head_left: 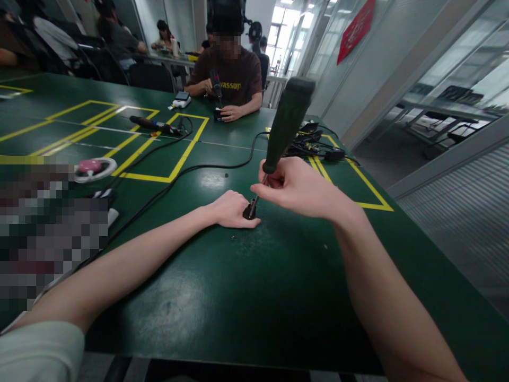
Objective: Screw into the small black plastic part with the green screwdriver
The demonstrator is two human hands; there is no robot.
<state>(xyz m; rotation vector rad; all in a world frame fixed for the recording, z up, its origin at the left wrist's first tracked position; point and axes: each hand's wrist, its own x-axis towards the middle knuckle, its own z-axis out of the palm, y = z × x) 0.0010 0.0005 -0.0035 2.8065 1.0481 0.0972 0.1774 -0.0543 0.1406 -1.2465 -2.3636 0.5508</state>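
Note:
My right hand (298, 185) pinches the metal shaft of a screwdriver just below its thick dark green handle (288, 122). The screwdriver is tilted, its handle leaning up and to the right, and its lower end meets a small black part (249, 211). Against the green table (222, 297), my left hand (234, 208) grips that black part between thumb and fingers. What kind of part it is, I cannot make out. The tip of the screwdriver is too small to see clearly. A tiny metal bit (233, 237) lies just in front of my left hand.
Across the table a person (242, 74) holds a power screwdriver (216, 84) over a small dark part. A black cable (199, 167) crosses the table behind my hands. Dark cables (312, 140) are heaped at the right. Another tool (153, 124) lies inside yellow tape lines (149, 178).

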